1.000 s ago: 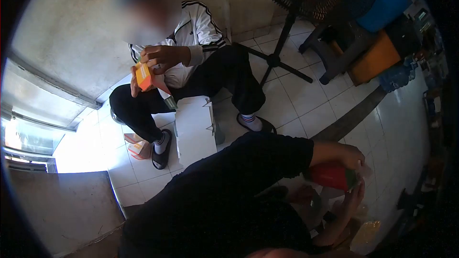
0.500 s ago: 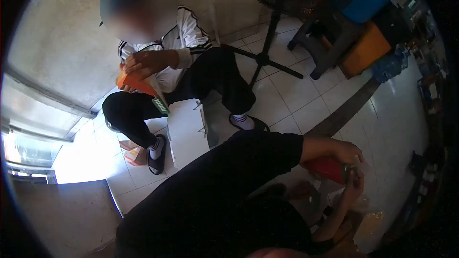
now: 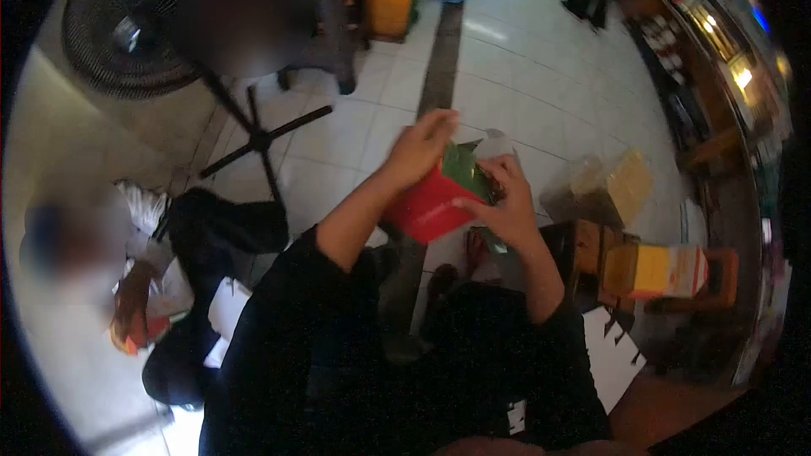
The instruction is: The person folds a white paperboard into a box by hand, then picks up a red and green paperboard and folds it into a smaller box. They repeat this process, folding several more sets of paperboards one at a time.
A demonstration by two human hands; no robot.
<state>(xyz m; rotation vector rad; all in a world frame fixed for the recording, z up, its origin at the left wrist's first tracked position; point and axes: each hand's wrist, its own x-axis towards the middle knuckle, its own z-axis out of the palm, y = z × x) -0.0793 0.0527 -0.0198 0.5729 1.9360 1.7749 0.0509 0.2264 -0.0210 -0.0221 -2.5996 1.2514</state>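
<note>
white tiled floor [image 3: 524, 76], standing fan [image 3: 127, 25], lit shelves [image 3: 718, 42]

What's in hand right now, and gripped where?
A red box, in both hands: left hand over its upper edge, right hand at its green end.

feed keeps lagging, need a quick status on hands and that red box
Left hand grip on top of red box. Right hand grip at its green end. Yellow box off to the side, clear.
</note>
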